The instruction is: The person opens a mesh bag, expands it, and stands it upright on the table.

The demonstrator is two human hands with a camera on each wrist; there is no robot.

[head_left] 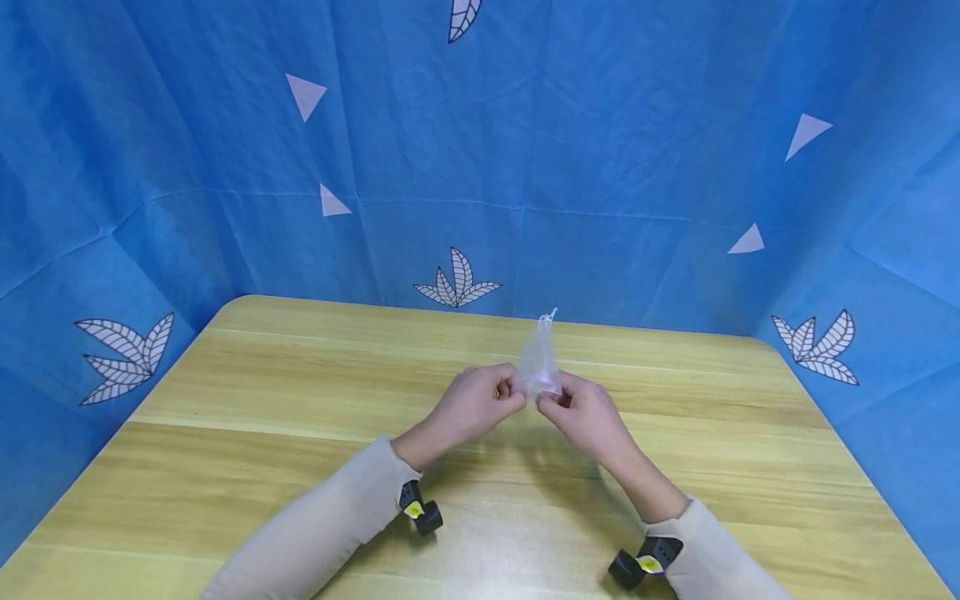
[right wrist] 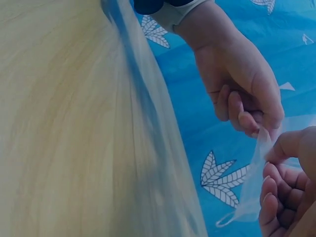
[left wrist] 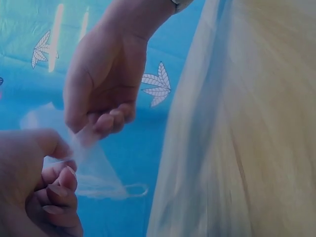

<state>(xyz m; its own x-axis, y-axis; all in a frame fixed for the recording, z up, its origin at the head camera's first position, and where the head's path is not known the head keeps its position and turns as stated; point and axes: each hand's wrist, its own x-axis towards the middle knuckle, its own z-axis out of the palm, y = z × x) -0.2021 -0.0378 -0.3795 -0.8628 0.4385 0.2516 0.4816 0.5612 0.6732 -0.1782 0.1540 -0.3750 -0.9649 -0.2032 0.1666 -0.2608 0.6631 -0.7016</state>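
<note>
A small, sheer white drawstring pouch (head_left: 537, 362) is held up over the table by both hands. My left hand (head_left: 476, 402) pinches its wide end on the left, thumb against curled fingers. On the other side my right hand (head_left: 592, 417) pinches the same end, close to the left fingertips. The pouch narrows away from me to a gathered tip with a thin cord loop (left wrist: 138, 189), hanging free. In the right wrist view the thin fabric (right wrist: 252, 190) stretches between the two hands, its far part hidden behind the right fingers.
A wood-grain table (head_left: 300, 375) with rounded far corners lies under my forearms. Blue curtain (head_left: 600, 167) with white leaf and triangle prints surrounds its back and sides. Each sleeve cuff carries a black wrist camera (head_left: 423, 510).
</note>
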